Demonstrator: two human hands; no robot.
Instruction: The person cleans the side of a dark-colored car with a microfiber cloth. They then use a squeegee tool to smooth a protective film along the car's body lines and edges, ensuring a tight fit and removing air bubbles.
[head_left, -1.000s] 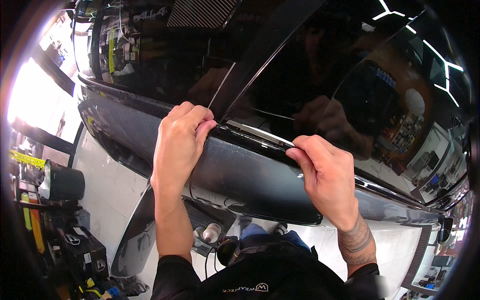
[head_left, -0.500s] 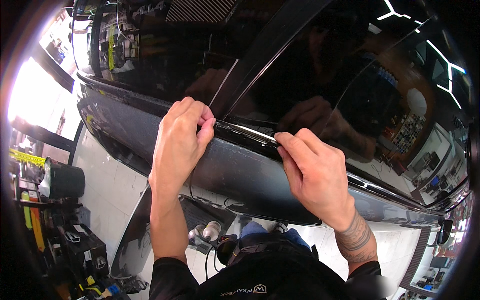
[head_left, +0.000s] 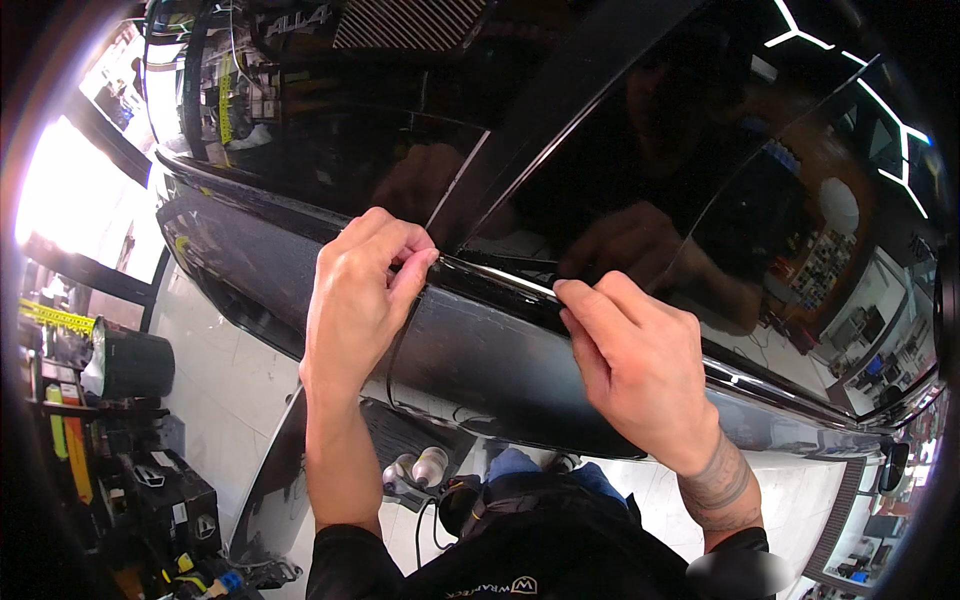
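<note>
A glossy black strip (head_left: 497,275) runs along the lower edge of a car's dark side window (head_left: 590,180), a bright line of light along it. My left hand (head_left: 360,290) pinches the strip's left part between thumb and forefinger, near the dark pillar (head_left: 500,150) between two windows. Farther right, my right hand (head_left: 640,365) pinches the same strip, its fingers curled. The fingertips hide exactly how the strip is gripped. Just below the hands lies the dark grey door panel (head_left: 490,350). Both hands are mirrored in the glass.
A bucket-like dark container (head_left: 138,360) and a black box (head_left: 170,510) stand at the left among tools. Two bottles (head_left: 430,467) sit on a low dark stand (head_left: 415,430) under the car, beside my legs. A dark cable (head_left: 420,525) hangs near my waist.
The view has shifted slightly, so car and hands sit a little lower and to the right. Both hands keep their pinch in about the same places on the strip.
</note>
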